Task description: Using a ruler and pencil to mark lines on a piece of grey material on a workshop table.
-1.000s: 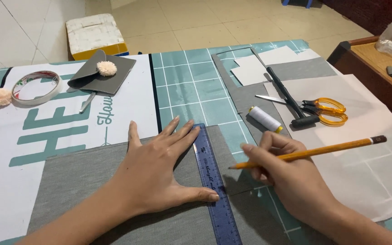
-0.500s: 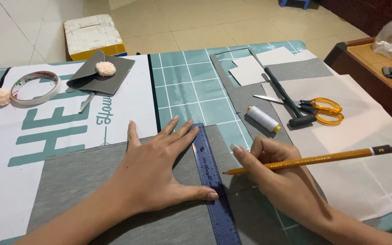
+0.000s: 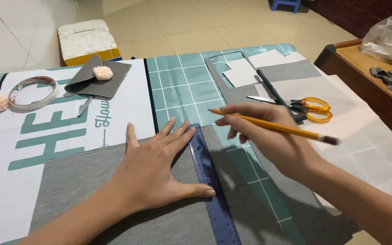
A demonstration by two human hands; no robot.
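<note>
Teal cutting mat (image 3: 184, 88): left hand (image 3: 153, 170) flat on blue ruler (image 3: 209, 181); right hand (image 3: 273, 138) pinching pencil (image 3: 273, 127).

Bare mat (image 3: 182, 90) ahead; scissors (image 3: 311, 109) crowd the right.

The counter (image 3: 178, 86) is covered by a teal cutting mat with a white grid. A white printed sheet (image 3: 69, 131) with teal lettering lies over its left part. A grey fabric sheet (image 3: 82, 181) lies at the near edge, with a blue ruler (image 3: 212, 190) along the fabric's right side. A tape roll (image 3: 32, 93) sits near the left edge. A grey pouch (image 3: 98, 81) lies near the far edge. Orange-handled scissors (image 3: 311, 109) and white paper (image 3: 364, 140) occupy the right part.
</note>
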